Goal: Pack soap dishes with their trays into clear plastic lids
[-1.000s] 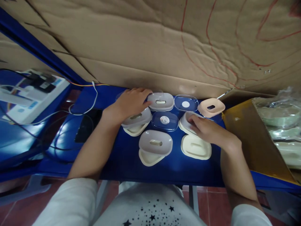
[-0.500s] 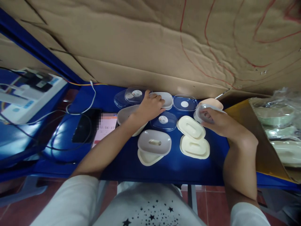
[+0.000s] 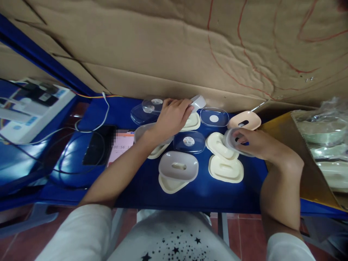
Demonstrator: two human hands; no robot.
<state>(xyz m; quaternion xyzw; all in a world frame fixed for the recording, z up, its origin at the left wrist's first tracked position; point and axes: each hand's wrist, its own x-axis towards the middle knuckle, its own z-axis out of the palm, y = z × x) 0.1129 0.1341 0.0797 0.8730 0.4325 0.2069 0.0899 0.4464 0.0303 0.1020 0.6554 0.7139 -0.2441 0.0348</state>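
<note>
My left hand [image 3: 175,114] grips a pale grey oval soap dish [image 3: 199,103], tipped up on its edge at the back of the table. Below it lies a cream oval tray [image 3: 191,122]. On the right, my right hand [image 3: 248,140] has its fingers around a pale oval dish [image 3: 230,138], tilted beside two overlapping cream trays [image 3: 226,169]; my fingers partly hide it. A peach slotted dish [image 3: 251,117] sits just behind that hand. In front, a grey slotted dish [image 3: 168,169] rests on another cream tray [image 3: 170,186].
Clear oval lids with round stickers [image 3: 201,146] lie among the dishes. A cardboard box [image 3: 288,145] of plastic-wrapped green dishes stands at right. To the left are a phone [image 3: 121,145], cables and a power strip [image 3: 35,112]. A cardboard wall [image 3: 152,54] rises behind.
My left hand has tipped up the grey dish, uncovering the cream tray beneath. My right hand has drawn its pale dish off the peach one, towards me, and tilted it.
</note>
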